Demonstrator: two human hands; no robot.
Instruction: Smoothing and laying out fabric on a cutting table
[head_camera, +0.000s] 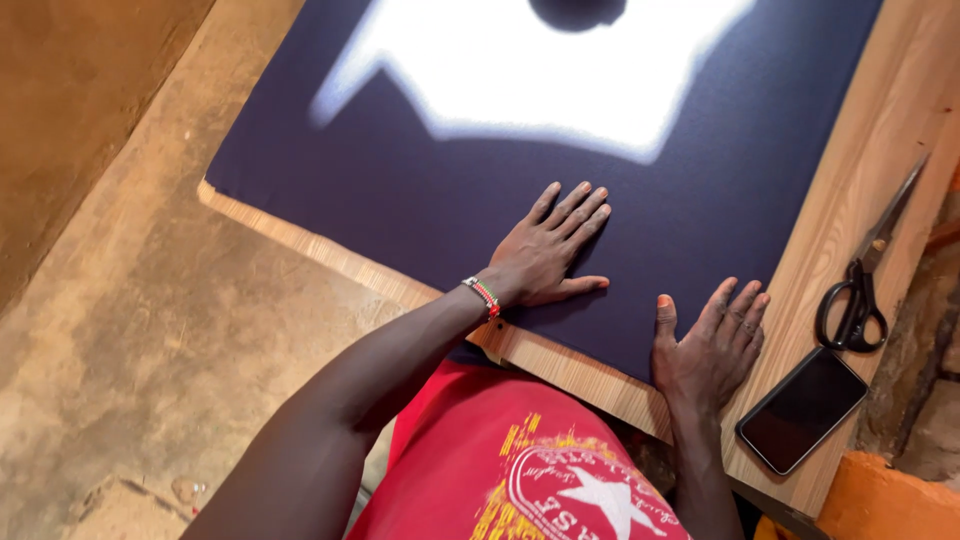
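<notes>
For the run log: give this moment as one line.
left hand: flat on dark cloth | right hand: flat on cloth corner | scissors, phone: untouched on table

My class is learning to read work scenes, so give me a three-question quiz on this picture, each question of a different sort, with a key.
1. True or false: both hands lie flat on the dark cloth.
2. What lies just beyond the phone on the table? A) scissors B) ruler C) tape
3. Which wrist wears a beaded band?

Key
1. True: the left hand and right hand are spread palm down, holding nothing.
2. A: black-handled scissors.
3. The left: the band.
</notes>
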